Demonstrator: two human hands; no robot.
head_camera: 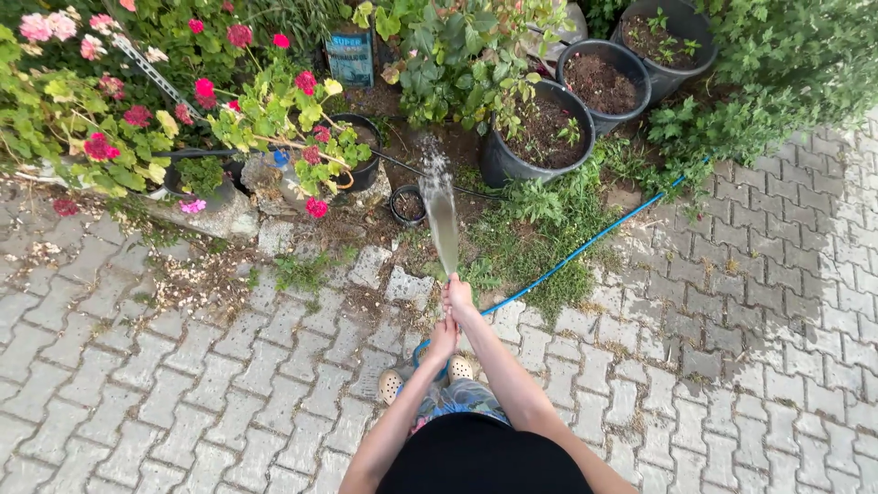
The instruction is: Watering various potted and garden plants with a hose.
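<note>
I stand on grey paving stones and look down at both arms stretched forward. My right hand grips the end of a blue hose and a jet of water sprays up and forward from it toward the plants. My left hand holds the hose just behind the right one. The hose runs from my hands back toward my feet and off to the upper right across the stones. The water lands near a small black pot on the soil.
Red and pink flowering plants fill the upper left. Large black pots with soil stand at upper centre and right, beside a green bush. Wet paving lies at right. My light shoes show below.
</note>
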